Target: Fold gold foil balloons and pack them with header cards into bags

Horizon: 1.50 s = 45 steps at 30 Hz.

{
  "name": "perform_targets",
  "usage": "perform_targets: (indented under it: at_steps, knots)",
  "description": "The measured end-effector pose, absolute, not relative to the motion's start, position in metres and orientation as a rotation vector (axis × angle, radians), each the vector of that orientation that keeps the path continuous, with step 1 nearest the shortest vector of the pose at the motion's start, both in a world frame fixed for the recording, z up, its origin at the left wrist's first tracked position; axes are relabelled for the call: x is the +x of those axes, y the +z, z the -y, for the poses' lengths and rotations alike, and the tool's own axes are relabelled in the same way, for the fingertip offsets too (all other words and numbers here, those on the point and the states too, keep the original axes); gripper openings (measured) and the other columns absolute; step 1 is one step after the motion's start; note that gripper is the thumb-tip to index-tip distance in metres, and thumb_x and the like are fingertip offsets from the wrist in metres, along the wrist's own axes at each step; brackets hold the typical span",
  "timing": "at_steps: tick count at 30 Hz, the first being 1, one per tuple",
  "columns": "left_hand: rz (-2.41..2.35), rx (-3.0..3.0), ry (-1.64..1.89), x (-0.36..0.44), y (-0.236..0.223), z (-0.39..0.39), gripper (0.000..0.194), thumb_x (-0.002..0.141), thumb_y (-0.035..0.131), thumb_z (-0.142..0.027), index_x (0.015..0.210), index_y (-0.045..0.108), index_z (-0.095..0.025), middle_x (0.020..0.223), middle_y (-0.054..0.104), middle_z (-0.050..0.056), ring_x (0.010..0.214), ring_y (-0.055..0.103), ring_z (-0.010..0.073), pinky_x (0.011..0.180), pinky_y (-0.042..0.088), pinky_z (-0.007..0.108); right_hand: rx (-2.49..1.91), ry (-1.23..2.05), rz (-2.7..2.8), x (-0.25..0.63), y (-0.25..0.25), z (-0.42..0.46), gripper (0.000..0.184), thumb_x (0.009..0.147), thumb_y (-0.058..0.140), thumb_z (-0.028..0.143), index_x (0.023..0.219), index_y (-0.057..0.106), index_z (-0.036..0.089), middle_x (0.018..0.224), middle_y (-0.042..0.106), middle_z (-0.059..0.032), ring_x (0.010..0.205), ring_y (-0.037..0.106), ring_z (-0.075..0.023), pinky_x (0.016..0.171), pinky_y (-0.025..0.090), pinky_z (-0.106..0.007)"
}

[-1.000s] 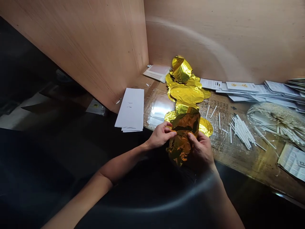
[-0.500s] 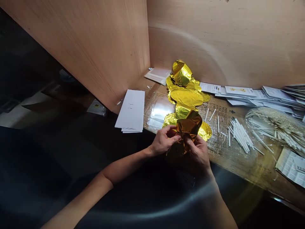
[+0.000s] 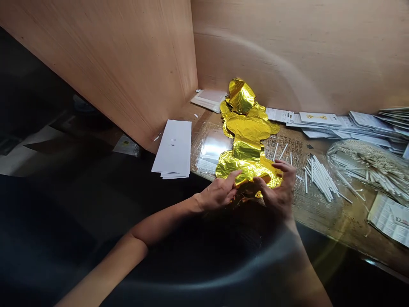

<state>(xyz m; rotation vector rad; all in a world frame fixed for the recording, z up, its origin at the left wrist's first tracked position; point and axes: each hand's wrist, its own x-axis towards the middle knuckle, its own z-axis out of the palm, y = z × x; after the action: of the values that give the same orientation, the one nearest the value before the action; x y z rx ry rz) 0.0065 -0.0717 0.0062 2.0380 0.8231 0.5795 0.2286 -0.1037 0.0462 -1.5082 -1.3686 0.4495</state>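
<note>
A gold foil balloon [image 3: 252,183], folded down to a low shape, lies between my hands at the table's front edge. My left hand [image 3: 217,194] grips its left side, with the index finger stretched along it. My right hand [image 3: 281,189] is beside its right end, thumb and fingers spread apart, the thumb close to the foil. Just beyond my hands, more flat gold foil balloons [image 3: 247,128] lie in an overlapping row, with a crumpled gold foil piece [image 3: 242,96] on the far end. Part of the held foil is hidden behind my left fingers.
White paper sheets [image 3: 172,147] overhang the table edge at left, near a clear plastic sleeve [image 3: 212,147]. White sticks [image 3: 321,179] lie at right beside a clear bag [image 3: 370,166] of sticks. Printed packets [image 3: 322,120] line the back wall. A wooden panel [image 3: 153,64] rises at left.
The foil balloon, upright between both hands before, is now folded lower. My right hand has moved right and spread its fingers off it, while my left keeps hold.
</note>
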Motion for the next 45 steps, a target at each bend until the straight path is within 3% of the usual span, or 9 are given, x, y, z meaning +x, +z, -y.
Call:
perform_targets:
  at_steps: [3, 6, 14, 18, 28, 33, 37, 40, 45]
  knots:
    - [-0.795, 2.184, 0.540, 0.004, 0.008, 0.071, 0.071, 0.101, 0.049, -0.021, 0.166, 0.022, -0.017, 0.097, 0.070, 0.005, 0.083, 0.068, 0.0210, 0.078, 0.051, 0.031, -1.483, 0.466, 1.878, 0.237, 0.060, 0.097, 0.027, 0.090, 0.079, 0.052, 0.092, 0.074, 0.026, 0.139, 0.060, -0.0115, 0.137, 0.053, -0.0391, 0.117, 0.034, -0.061]
    - [-0.740, 2.151, 0.515, 0.002, 0.015, 0.066, 0.066, 0.102, 0.049, -0.023, 0.164, 0.027, -0.016, 0.087, 0.067, 0.002, 0.074, 0.064, 0.0185, 0.073, 0.047, 0.029, -1.426, 0.762, 1.888, 0.241, 0.065, 0.085, 0.039, 0.099, 0.067, 0.049, 0.071, 0.067, 0.023, 0.115, 0.068, -0.0098, 0.108, 0.066, -0.0288, 0.100, 0.048, -0.048]
    - [-0.826, 1.367, 0.692, 0.002, 0.016, 0.053, 0.041, 0.101, 0.061, -0.046, 0.126, 0.058, -0.014, 0.071, 0.054, -0.005, 0.058, 0.043, 0.0092, 0.057, 0.034, 0.022, -1.262, 1.245, 0.885, 0.228, 0.023, 0.094, 0.056, 0.072, 0.092, 0.064, 0.109, 0.071, 0.027, 0.102, 0.074, -0.0057, 0.087, 0.070, -0.0232, 0.072, 0.057, -0.034]
    - [-0.763, 1.306, 0.673, 0.004, 0.014, 0.052, 0.037, 0.097, 0.066, -0.051, 0.102, 0.067, -0.013, 0.078, 0.057, -0.001, 0.067, 0.048, 0.0100, 0.063, 0.038, 0.023, -1.166, 1.574, 0.806, 0.199, 0.024, 0.118, 0.043, 0.085, 0.086, 0.051, 0.116, 0.073, 0.025, 0.105, 0.079, -0.0078, 0.087, 0.074, -0.0266, 0.077, 0.059, -0.039]
    - [-0.690, 1.402, 0.698, -0.002, 0.024, 0.048, 0.023, 0.091, 0.062, -0.030, 0.088, 0.078, -0.015, 0.085, 0.070, 0.005, 0.078, 0.062, 0.0151, 0.072, 0.049, 0.027, -1.142, 1.577, 0.600, 0.200, 0.027, 0.113, 0.018, 0.083, 0.084, 0.031, 0.085, 0.067, 0.026, 0.070, 0.070, 0.0027, 0.056, 0.060, -0.0152, 0.053, 0.046, -0.026]
    - [-0.802, 1.613, 0.746, -0.002, 0.022, 0.049, 0.025, 0.081, 0.080, -0.033, 0.098, 0.072, -0.017, 0.105, 0.065, 0.006, 0.077, 0.059, 0.0121, 0.063, 0.047, 0.023, -1.074, 1.679, 0.634, 0.203, 0.012, 0.109, 0.044, 0.088, 0.079, 0.054, 0.125, 0.066, 0.033, 0.093, 0.078, -0.0016, 0.078, 0.074, -0.0256, 0.068, 0.058, -0.038]
    - [-0.753, 1.436, 0.753, -0.004, 0.014, 0.055, 0.060, 0.082, 0.082, -0.028, 0.137, 0.057, -0.025, 0.125, 0.064, 0.009, 0.083, 0.066, 0.0116, 0.072, 0.053, 0.025, -1.069, 1.772, 0.770, 0.203, 0.005, 0.115, 0.048, 0.084, 0.088, 0.044, 0.125, 0.070, 0.024, 0.102, 0.080, -0.0074, 0.087, 0.076, -0.0274, 0.080, 0.060, -0.041]
    - [-0.701, 1.156, 0.643, -0.004, 0.007, 0.062, 0.064, 0.085, 0.082, -0.035, 0.139, 0.051, -0.021, 0.103, 0.070, 0.006, 0.072, 0.065, 0.0108, 0.071, 0.054, 0.026, -1.089, 1.705, 0.770, 0.200, 0.008, 0.118, 0.046, 0.088, 0.085, 0.043, 0.127, 0.070, 0.024, 0.105, 0.079, -0.0069, 0.076, 0.073, -0.0224, 0.074, 0.060, -0.038]
    - [-0.783, 1.139, 0.697, -0.013, 0.003, 0.063, 0.019, 0.084, 0.072, -0.032, 0.092, 0.071, -0.015, 0.073, 0.067, 0.002, 0.061, 0.059, 0.0117, 0.061, 0.048, 0.025, -1.292, 1.689, 0.936, 0.208, 0.025, 0.123, 0.029, 0.087, 0.081, 0.049, 0.102, 0.074, 0.026, 0.080, 0.072, -0.0003, 0.055, 0.059, -0.0158, 0.053, 0.051, -0.030]
